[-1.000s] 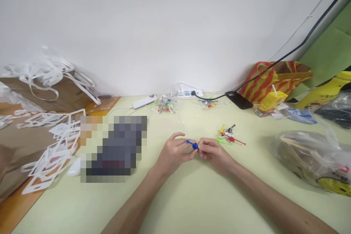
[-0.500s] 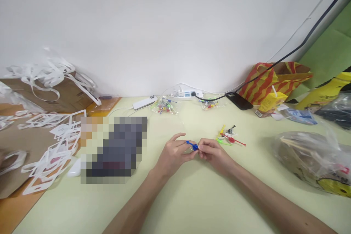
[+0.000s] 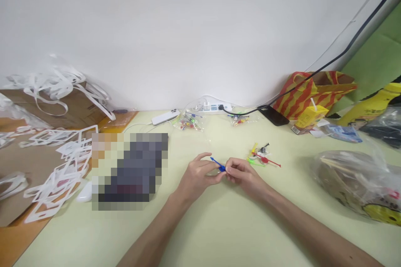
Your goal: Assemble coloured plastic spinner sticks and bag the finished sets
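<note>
Two hands on it: our left hand (image 3: 198,174) and right hand (image 3: 242,171) pinch the blue spinner arrow (image 3: 222,168) above the worktop (image 3: 216,229), well in from the back edge. Tip now angles more toward that edge; we're probably rotating it.

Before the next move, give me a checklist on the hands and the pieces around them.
1. Right hand pinching the blue arrow piece: ok.
2. Left hand gripping it firmly: cannot tell, contact too small to see.
3. Loose coloured pieces spread apart: not ok, bunched together on the table.
4. Bagged pieces away from both hands: ok, farther back.
5. White phone away from both hands: ok.
</note>
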`<state>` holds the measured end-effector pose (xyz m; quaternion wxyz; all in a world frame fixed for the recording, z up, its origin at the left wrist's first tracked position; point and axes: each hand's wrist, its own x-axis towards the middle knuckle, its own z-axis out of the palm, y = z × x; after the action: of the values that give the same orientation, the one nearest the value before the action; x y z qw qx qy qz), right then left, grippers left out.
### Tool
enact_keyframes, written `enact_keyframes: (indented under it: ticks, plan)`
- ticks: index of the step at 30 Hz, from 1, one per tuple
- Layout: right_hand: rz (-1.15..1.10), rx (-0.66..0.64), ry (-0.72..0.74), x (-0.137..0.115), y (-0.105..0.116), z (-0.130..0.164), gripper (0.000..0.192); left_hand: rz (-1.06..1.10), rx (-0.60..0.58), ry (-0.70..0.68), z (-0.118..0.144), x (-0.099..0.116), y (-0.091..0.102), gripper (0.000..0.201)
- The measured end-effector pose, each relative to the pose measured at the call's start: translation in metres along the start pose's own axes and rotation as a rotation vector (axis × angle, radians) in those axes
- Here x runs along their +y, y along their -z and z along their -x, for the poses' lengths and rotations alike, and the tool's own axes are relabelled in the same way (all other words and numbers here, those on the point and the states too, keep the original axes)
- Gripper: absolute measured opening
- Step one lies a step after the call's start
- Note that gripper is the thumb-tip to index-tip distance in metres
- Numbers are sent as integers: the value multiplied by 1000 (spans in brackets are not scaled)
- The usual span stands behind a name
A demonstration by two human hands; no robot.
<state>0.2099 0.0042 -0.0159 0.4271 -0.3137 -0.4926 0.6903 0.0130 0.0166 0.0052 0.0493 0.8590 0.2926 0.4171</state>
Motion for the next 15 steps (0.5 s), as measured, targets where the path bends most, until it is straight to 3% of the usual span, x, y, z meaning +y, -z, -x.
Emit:
enact_keyframes:
  ticks: [15]
  plan:
    - [64, -2, 25, 0, 0, 1, 28, 155, -55, 193, 4, -2, -3, 4]
